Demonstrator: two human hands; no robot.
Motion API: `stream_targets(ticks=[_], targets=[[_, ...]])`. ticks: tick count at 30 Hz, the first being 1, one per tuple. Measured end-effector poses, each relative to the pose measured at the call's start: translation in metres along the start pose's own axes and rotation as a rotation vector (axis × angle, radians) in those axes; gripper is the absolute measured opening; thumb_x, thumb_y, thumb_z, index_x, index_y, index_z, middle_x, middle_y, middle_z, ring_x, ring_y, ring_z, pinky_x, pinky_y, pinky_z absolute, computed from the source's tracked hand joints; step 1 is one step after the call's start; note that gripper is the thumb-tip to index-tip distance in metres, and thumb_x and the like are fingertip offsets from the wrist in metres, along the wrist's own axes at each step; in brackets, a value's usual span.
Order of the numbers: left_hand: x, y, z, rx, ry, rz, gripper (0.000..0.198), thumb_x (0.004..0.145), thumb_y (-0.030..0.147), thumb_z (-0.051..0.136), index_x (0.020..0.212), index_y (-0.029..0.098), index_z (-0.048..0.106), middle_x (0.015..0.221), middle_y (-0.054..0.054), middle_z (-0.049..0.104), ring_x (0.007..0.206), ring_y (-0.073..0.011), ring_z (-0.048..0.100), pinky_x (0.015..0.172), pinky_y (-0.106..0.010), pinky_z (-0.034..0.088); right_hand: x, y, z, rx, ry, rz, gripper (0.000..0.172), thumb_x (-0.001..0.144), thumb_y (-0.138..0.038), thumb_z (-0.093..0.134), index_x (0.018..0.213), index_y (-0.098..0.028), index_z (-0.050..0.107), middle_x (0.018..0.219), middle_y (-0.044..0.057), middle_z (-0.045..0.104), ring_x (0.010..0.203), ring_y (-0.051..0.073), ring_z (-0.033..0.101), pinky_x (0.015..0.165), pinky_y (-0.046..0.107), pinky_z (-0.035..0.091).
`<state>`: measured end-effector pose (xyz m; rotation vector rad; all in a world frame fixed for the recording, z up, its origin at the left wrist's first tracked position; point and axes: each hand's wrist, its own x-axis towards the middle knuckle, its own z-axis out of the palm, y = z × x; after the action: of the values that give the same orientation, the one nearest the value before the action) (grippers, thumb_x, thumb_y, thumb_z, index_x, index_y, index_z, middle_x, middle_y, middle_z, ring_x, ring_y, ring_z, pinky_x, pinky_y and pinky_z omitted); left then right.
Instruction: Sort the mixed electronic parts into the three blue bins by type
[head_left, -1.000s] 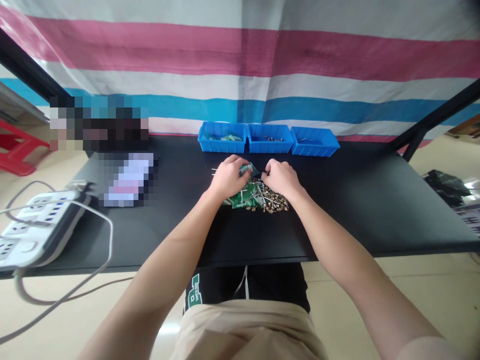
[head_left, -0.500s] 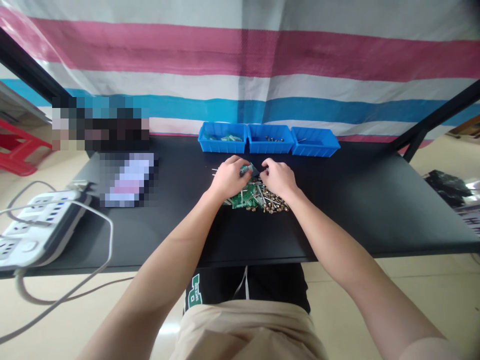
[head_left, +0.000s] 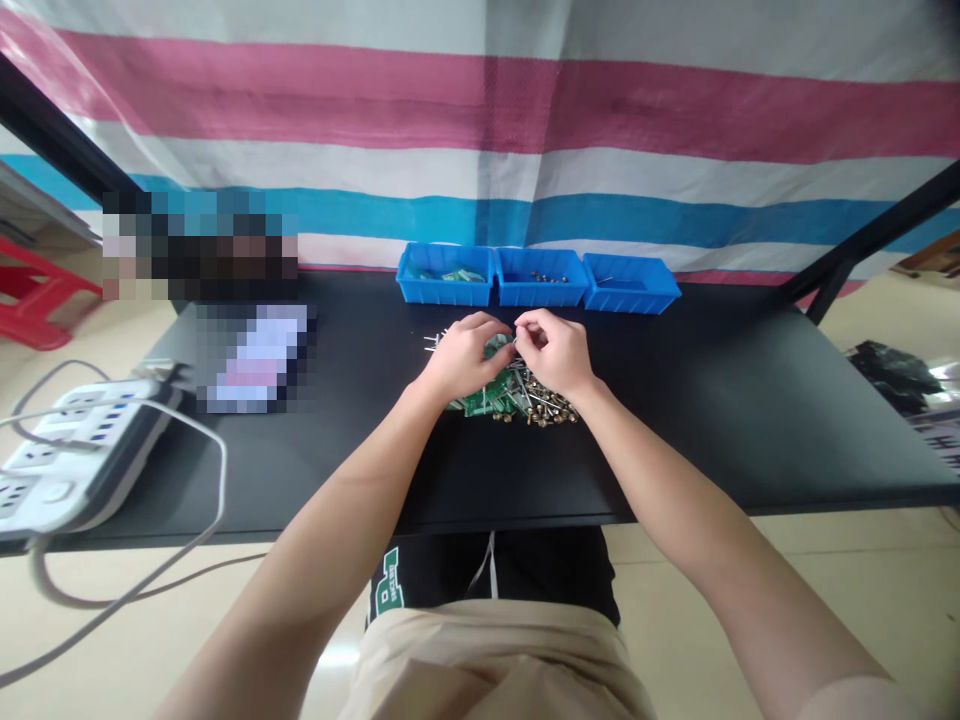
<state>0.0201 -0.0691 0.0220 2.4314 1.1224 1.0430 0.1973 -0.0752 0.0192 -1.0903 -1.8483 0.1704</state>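
My left hand [head_left: 472, 353] is curled over the left side of a small mixed pile, thumb and fingertips drawn together, with green material showing behind the thumb. My right hand [head_left: 556, 350] is pinched closed just beside it, their fingertips almost touching. What either pinch holds is too small to make out. Below the hands lie green pieces [head_left: 484, 402] mixed with thin silvery pins, and brass-coloured round-headed metal pieces [head_left: 551, 408] on the right. Several thin white-silver pins [head_left: 433, 342] stick out left of my left hand.
Behind the hands stand three blue bins in a row: the left bin [head_left: 444, 293] with green pieces, the middle bin [head_left: 541, 295] with brass-coloured ones, the right bin [head_left: 634, 300] with a thin pin. A blurred-out phone [head_left: 259, 358] and a white power strip [head_left: 82, 440] with cables lie left.
My right hand has moved slightly left and its fingers have closed into a pinch. My left fingertips have come closer to it. The dark green piece between the hands is less visible.
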Motion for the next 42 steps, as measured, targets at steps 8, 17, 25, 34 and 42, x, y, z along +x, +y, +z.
stream_targets(ticks=[8,17,25,34,42], targets=[[0.001,-0.002,-0.002,0.100,-0.029,0.003,0.024,0.097,0.026,0.051,0.094,0.016,0.072,0.090,-0.009,0.072,0.083,-0.0203,0.067,0.077,-0.033,0.052,-0.001,-0.004,0.001,0.064,-0.080,0.058,0.016,0.089,-0.031,0.054,0.093,-0.020,0.064,0.076,0.003,0.074,0.062,0.015,0.067,0.064,0.026,0.052],[0.002,-0.004,-0.002,0.170,0.011,-0.109,0.016,0.093,0.028,0.059,0.089,0.020,0.073,0.089,-0.007,0.073,0.086,-0.0215,0.068,0.083,-0.035,0.051,0.001,0.003,-0.008,-0.046,-0.178,0.147,0.022,0.094,-0.035,0.053,0.099,-0.020,0.067,0.091,0.006,0.076,0.082,0.019,0.072,0.074,0.029,0.055],[0.003,-0.007,-0.002,0.177,0.036,-0.163,0.010,0.087,0.028,0.069,0.083,0.020,0.072,0.087,-0.006,0.074,0.084,-0.0226,0.068,0.082,-0.037,0.052,0.000,0.008,-0.007,-0.033,-0.201,0.094,0.018,0.093,-0.030,0.057,0.100,-0.020,0.069,0.095,0.006,0.076,0.083,0.019,0.072,0.074,0.030,0.055],[0.003,-0.008,-0.002,0.174,0.029,-0.130,0.015,0.091,0.031,0.065,0.086,0.021,0.074,0.087,-0.005,0.075,0.085,-0.0222,0.069,0.083,-0.036,0.052,0.004,0.011,-0.012,-0.066,-0.252,0.088,0.019,0.094,-0.034,0.057,0.094,-0.019,0.069,0.089,0.005,0.075,0.079,0.018,0.068,0.076,0.030,0.051],[0.003,-0.005,-0.004,0.166,0.075,-0.178,0.021,0.093,0.037,0.061,0.086,0.022,0.074,0.086,-0.005,0.075,0.082,-0.0213,0.068,0.079,-0.034,0.052,0.007,0.014,-0.017,-0.053,-0.310,0.102,0.024,0.095,-0.037,0.054,0.087,-0.019,0.069,0.082,0.004,0.073,0.068,0.015,0.063,0.072,0.028,0.048]])
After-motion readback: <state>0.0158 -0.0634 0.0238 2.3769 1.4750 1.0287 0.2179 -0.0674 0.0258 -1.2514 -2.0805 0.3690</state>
